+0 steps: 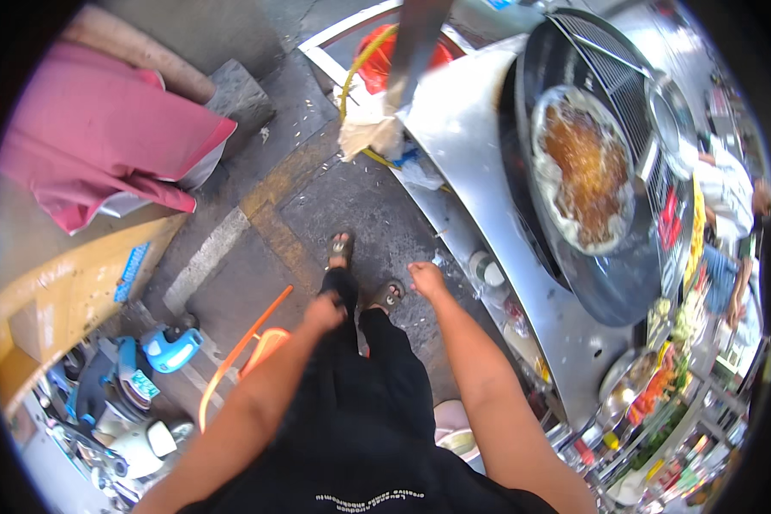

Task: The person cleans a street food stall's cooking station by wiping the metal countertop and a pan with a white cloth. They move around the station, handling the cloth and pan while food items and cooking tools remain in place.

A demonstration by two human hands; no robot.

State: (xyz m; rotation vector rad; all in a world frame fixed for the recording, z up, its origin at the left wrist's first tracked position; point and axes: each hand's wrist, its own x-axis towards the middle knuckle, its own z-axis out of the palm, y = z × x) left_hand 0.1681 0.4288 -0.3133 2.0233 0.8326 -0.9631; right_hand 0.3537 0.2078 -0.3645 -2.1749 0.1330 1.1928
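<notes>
My left hand (324,313) hangs in front of my dark trousers, its fingers curled and blurred; whether it holds anything cannot be made out. To the right of my sandalled feet, my right hand (426,280) is loosely closed, with nothing visible in it, over the dark floor. Beyond it stands a steel cooking counter (475,148) with a large black wok (623,283). Food fries in bubbling brown oil (584,173) in the wok. A wire rack (607,58) lies across the wok's far side, with a metal strainer (671,122) on it.
An orange plastic chair (263,350) stands at my left, near parked scooters (119,385). A pink cloth (115,128) hangs at upper left above a yellow panel (83,276). A red-lined bin (376,58) stands ahead. Vegetables (658,385) and people (723,186) are at the right.
</notes>
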